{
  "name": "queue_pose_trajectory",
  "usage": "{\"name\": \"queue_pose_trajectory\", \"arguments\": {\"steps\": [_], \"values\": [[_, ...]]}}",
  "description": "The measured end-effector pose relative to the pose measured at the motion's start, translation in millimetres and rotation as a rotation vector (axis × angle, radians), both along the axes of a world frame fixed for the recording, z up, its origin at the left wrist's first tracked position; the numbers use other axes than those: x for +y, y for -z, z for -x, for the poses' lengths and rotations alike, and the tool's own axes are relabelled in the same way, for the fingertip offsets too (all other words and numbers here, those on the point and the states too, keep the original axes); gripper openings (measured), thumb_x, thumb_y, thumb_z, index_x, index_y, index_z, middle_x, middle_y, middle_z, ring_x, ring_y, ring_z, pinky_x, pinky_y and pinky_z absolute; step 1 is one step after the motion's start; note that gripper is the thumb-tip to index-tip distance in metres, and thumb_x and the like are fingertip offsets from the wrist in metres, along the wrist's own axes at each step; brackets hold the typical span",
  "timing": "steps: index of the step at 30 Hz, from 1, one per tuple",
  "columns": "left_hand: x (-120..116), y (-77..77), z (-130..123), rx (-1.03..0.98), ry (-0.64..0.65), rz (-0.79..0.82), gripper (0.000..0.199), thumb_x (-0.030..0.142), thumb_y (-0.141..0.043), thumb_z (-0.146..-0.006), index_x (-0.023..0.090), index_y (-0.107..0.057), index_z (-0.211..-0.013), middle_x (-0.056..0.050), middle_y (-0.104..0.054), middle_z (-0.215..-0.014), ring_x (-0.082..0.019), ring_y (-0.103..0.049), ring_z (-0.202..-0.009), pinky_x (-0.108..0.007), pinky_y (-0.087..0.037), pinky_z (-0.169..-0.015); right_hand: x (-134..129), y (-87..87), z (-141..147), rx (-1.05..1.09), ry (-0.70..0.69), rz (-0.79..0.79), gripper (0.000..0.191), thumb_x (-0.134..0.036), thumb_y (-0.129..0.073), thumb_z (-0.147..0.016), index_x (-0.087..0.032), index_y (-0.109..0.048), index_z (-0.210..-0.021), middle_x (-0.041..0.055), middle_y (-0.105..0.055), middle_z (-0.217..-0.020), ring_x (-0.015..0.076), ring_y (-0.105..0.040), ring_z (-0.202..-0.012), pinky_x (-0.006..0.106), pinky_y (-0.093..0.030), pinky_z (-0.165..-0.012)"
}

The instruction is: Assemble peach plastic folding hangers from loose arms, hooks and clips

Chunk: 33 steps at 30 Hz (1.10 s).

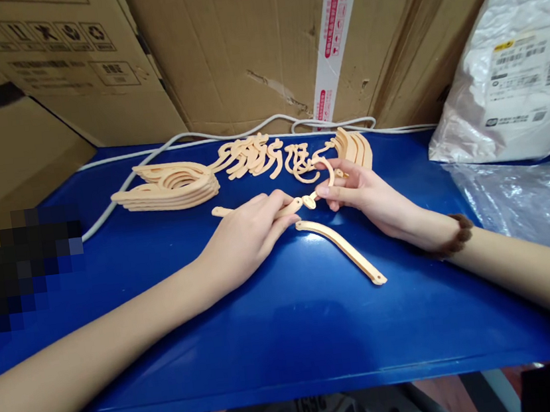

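My left hand (255, 228) is closed around a beige plastic hanger arm (291, 208), whose two ends stick out on either side of the fingers. Between thumb and fingers, my right hand (358, 189) pinches a beige hanger hook (329, 171). The flat round base of that hook is close beside the right end of the held arm; whether they touch I cannot tell. Just below the hands, a second curved hanger arm (343, 246) lies on the blue table (291, 337), its upper end near my left fingertips.
Behind my hands lie a stack of hanger arms (167, 187), a pile of hooks (251, 154) and more curved arms (354, 146). A white cable (226, 134) runs along the back by cardboard boxes (246, 49). Plastic packaging (504, 77) stands at the right.
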<state>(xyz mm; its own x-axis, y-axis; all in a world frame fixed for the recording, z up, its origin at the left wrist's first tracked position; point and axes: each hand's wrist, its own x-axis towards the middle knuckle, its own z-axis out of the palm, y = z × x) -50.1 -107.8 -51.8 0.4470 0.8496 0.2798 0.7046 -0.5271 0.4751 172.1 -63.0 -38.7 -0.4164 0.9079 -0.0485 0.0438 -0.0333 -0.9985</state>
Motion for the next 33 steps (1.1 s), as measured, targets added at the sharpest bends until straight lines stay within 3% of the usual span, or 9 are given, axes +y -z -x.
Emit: {"name": "queue_pose_trajectory", "arguments": {"steps": [9,25,33], "values": [[-0.6,0.1,-0.5,-0.042,0.057,0.002,0.023,0.036,-0.045,-0.102,0.017,-0.058,-0.101,-0.004,-0.066,-0.096,-0.019,-0.062,-0.089,-0.030,-0.045,-0.076,0.8,1.3,-0.1,0.000,-0.007,-0.008,0.058,-0.032,-0.080,-0.073,-0.018,-0.053,-0.122,-0.0050,-0.066,-0.075,0.0100,-0.055,-0.066,0.027,-0.048,-0.073],[-2.0,-0.6,-0.5,-0.047,0.049,0.008,0.023,0.035,-0.045,-0.102,0.017,-0.059,-0.102,-0.004,-0.067,-0.097,-0.019,-0.062,-0.088,-0.031,-0.045,-0.077,-0.1,2.6,1.1,-0.044,-0.026,-0.086,0.049,-0.033,-0.077,-0.077,-0.020,-0.055,-0.119,-0.0035,-0.066,-0.077,0.0105,-0.054,-0.065,0.027,-0.046,-0.069],[-4.1,3.2,-0.8,0.032,0.111,-0.135,0.024,0.033,-0.041,-0.103,0.017,-0.058,-0.097,-0.004,-0.065,-0.089,-0.019,-0.061,-0.082,-0.030,-0.046,-0.075,-2.4,2.4,1.7,-0.067,-0.076,-0.073,0.062,-0.034,-0.078,-0.076,-0.018,-0.055,-0.131,-0.0018,-0.068,-0.079,0.0109,-0.055,-0.066,0.026,-0.048,-0.069]]}}
